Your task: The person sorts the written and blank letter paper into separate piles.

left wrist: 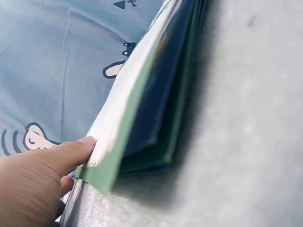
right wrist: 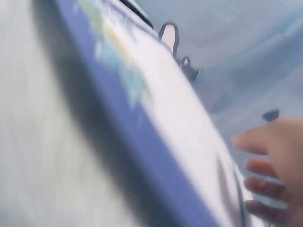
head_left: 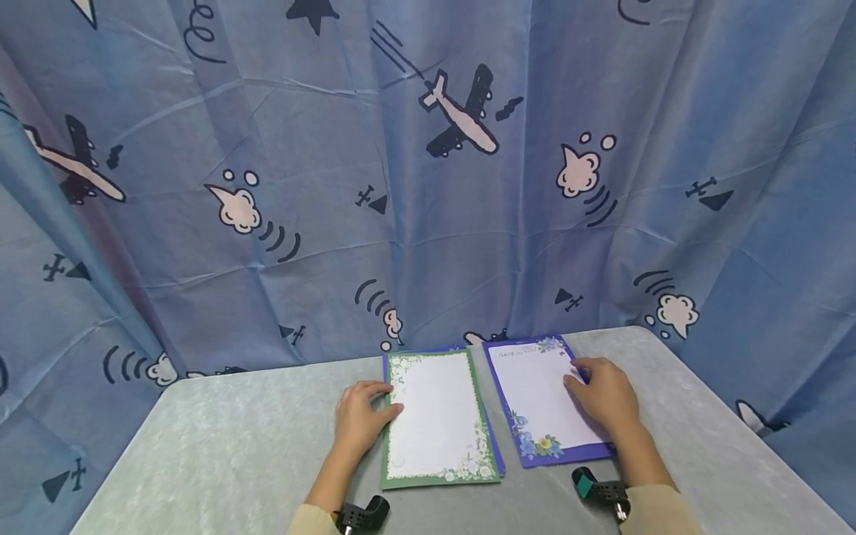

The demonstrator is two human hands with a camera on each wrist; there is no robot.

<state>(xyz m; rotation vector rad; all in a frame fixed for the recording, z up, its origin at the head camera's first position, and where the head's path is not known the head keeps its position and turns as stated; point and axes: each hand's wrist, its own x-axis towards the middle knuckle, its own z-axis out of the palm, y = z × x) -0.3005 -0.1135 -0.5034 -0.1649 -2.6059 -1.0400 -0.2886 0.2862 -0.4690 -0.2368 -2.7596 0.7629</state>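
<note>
A green-bordered sheet of paper (head_left: 438,412) with printed white flowers lies uppermost on a small stack, tilted slightly on the table. Blue and green sheets (left wrist: 158,99) show beneath it in the left wrist view. My left hand (head_left: 361,420) pinches the stack's left edge, its thumb on the white face and other fingers at the edge. To the right lies a purple-bordered sheet (head_left: 545,397) with blue flowers and faint writing near its top. Over that sheet's right edge is my right hand (head_left: 607,394), thumb and fingers spread apart; whether the fingertips touch the paper is unclear.
The sheets lie on a pale grey table (head_left: 234,446), near its back edge. Behind it hangs a blue curtain (head_left: 301,148) printed with planes and clouds. A dark strapped device (head_left: 605,490) sits at the right wrist, another (head_left: 363,514) at the left.
</note>
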